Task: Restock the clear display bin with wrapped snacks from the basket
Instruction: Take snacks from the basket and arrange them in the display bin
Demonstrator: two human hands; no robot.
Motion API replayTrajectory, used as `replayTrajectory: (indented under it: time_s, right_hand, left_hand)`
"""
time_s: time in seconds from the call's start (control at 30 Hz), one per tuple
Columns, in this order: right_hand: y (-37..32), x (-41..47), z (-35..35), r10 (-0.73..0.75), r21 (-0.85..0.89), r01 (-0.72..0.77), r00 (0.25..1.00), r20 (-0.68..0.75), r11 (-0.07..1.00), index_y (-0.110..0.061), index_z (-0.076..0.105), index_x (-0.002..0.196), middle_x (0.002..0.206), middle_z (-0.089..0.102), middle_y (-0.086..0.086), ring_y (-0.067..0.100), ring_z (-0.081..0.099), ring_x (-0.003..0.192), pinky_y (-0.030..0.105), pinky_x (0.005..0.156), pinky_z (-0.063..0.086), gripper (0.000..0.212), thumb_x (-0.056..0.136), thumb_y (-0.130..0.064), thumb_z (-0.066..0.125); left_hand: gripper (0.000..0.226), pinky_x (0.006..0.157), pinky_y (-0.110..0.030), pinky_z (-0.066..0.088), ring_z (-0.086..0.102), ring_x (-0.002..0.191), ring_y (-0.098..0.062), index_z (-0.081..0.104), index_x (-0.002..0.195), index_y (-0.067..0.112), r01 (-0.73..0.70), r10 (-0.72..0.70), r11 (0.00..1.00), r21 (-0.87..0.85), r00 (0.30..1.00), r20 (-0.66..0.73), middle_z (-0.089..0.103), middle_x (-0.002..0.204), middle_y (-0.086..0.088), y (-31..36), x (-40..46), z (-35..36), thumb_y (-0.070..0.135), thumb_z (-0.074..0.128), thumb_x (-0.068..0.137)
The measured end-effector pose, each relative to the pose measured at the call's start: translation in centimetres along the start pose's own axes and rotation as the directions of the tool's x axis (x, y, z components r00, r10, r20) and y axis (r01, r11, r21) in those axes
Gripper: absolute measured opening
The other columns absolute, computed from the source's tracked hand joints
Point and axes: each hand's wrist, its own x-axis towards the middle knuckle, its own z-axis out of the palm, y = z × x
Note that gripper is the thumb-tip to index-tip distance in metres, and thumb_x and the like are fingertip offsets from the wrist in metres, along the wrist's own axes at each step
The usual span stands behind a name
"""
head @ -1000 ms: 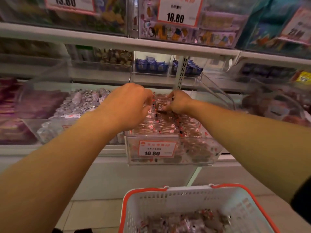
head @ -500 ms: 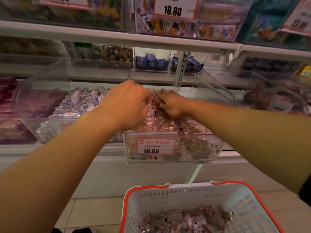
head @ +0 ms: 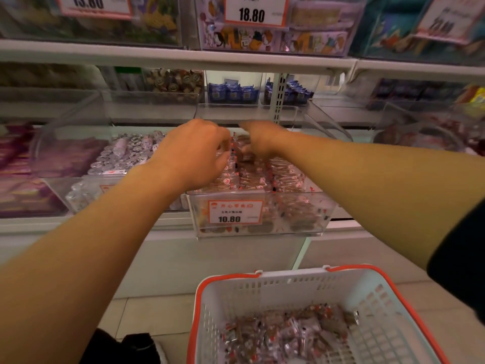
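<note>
We have both arms stretched out over the clear display bin, which sits on the lower shelf in front of us with a 10.80 price tag on its front wall. The bin is packed with wrapped snacks, lined in rows up to its rim.

Our left hand hovers over the back left part of the bin, fingers curled downward onto the top row; we cannot tell whether this grip is closed around a packet or only touching the pile. Our right hand is just beside it, over the middle rear of the bin, with the index finger stretched forward and the lower fingers and thumb pinching a small brown packet that stands among the snacks. The two hands are near each other, nearly touching.

Below us, on the floor, the white basket with an orange rim holds a loose heap of wrapped snacks in its bottom.

To the left of the bin, a neighbouring bin holds silvery round sweets. Behind it stand blue packets on the rear shelf, and above hangs an 18.80 tag.
</note>
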Motion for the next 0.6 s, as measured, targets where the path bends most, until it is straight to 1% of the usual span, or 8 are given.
replayTrajectory:
  time_s: [0.13, 0.17, 0.27, 0.33, 0.4, 0.47, 0.53, 0.6]
  right_hand:
    - [0.1, -5.9, -2.4, -0.102, 0.018, 0.111, 0.957, -0.271, 0.994, -0.015, 0.063, 0.125, 0.122, 0.065, 0.006, 0.025, 0.061, 0.110, 0.037, 0.093, 0.049, 0.029, 0.096, -0.019, 0.060]
    - [0.4, -8.3, -2.2, -0.168, 0.026, 0.198, 0.890, -0.424, 0.980, -0.013, 0.067, 0.118, 0.116, 0.069, 0.006, 0.024, 0.063, 0.106, 0.039, 0.092, 0.051, 0.023, 0.097, -0.019, 0.057]
    - [2.2, -16.8, 1.5, -0.211, 0.065, 0.501, 0.474, -0.855, 0.863, -0.010, 0.072, 0.106, 0.100, 0.074, 0.002, 0.012, 0.067, 0.090, 0.021, 0.083, 0.051, 0.020, 0.099, -0.014, 0.054]
    - [4.2, -21.7, 7.4, -0.033, 0.194, 0.446, 0.454, -0.890, 0.874, -0.010, 0.073, 0.103, 0.096, 0.074, 0.001, 0.008, 0.066, 0.084, 0.013, 0.079, 0.045, 0.021, 0.098, -0.015, 0.053]
    - [5.6, -24.9, 14.3, 0.145, 0.387, 0.227, 0.669, -0.729, 0.894, -0.012, 0.073, 0.100, 0.087, 0.074, 0.003, 0.015, 0.065, 0.077, 0.022, 0.070, 0.045, 0.024, 0.094, -0.019, 0.051]
    - [6.6, -26.8, 21.0, 0.224, 0.512, -0.099, 0.956, -0.189, 0.853, -0.015, 0.070, 0.108, 0.086, 0.070, 0.006, 0.026, 0.067, 0.084, 0.029, 0.069, 0.043, 0.026, 0.093, -0.027, 0.052]
    - [7.4, -28.4, 26.6, 0.126, 0.393, -0.314, 0.892, 0.434, 0.865, -0.013, 0.052, 0.137, 0.121, 0.064, 0.012, 0.032, 0.061, 0.114, 0.030, 0.089, 0.047, 0.054, 0.090, -0.034, 0.068]
    - [8.0, -30.0, 30.8, 0.092, 0.264, -0.387, 0.696, 0.712, 0.883, -0.016, 0.018, 0.156, 0.157, 0.033, 0.013, 0.035, 0.043, 0.136, 0.042, 0.106, 0.044, 0.107, 0.076, -0.045, 0.082]
  left_hand:
    - [0.021, 0.068, -0.036, 0.049, 0.061, 0.079, -0.023, 0.068, 0.095, 0.019, -0.120, 0.119, 0.993, -0.008, 0.987, -0.109, 0.069, 0.089, -0.001, 1.3, -1.0, -1.7, 0.035, 0.054, 0.094]
    - [0.023, 0.065, -0.036, 0.050, 0.060, 0.072, -0.021, 0.069, 0.091, 0.019, -0.176, 0.171, 0.984, -0.022, 0.976, -0.133, 0.069, 0.084, -0.001, 1.9, -1.5, -2.2, 0.036, 0.053, 0.093]
    - [0.026, 0.051, -0.028, 0.044, 0.050, 0.053, -0.018, 0.062, 0.068, 0.021, -0.362, 0.347, 0.930, -0.071, 0.924, -0.161, 0.055, 0.061, 0.007, 4.6, -3.6, -2.6, 0.037, 0.051, 0.086]
    - [0.024, 0.049, -0.028, 0.042, 0.049, 0.050, -0.022, 0.052, 0.060, 0.022, -0.444, 0.435, 0.889, -0.116, 0.895, -0.095, 0.049, 0.057, 0.007, 7.4, -5.4, -0.5, 0.033, 0.054, 0.082]
    - [0.020, 0.054, -0.035, 0.048, 0.058, 0.061, -0.029, 0.054, 0.065, 0.022, -0.454, 0.478, 0.877, -0.157, 0.861, 0.177, 0.061, 0.065, 0.001, 10.5, -7.3, 3.4, 0.033, 0.055, 0.082]
    - [0.017, 0.075, -0.040, 0.054, 0.064, 0.084, -0.031, 0.063, 0.085, 0.021, -0.376, 0.388, 0.915, -0.145, 0.724, 0.570, 0.068, 0.088, -0.004, 12.9, -10.1, 8.1, 0.037, 0.056, 0.086]
    - [0.029, 0.098, -0.039, 0.047, 0.063, 0.102, -0.028, 0.065, 0.111, 0.021, -0.248, 0.241, 0.961, -0.123, 0.532, 0.812, 0.068, 0.107, -0.007, 14.1, -13.7, 13.0, 0.039, 0.059, 0.089]
    - [0.052, 0.098, -0.039, 0.046, 0.058, 0.110, -0.029, 0.051, 0.137, 0.023, 0.049, 0.103, 0.990, -0.132, 0.390, 0.915, 0.059, 0.128, -0.010, 14.4, -17.9, 17.4, 0.039, 0.063, 0.090]
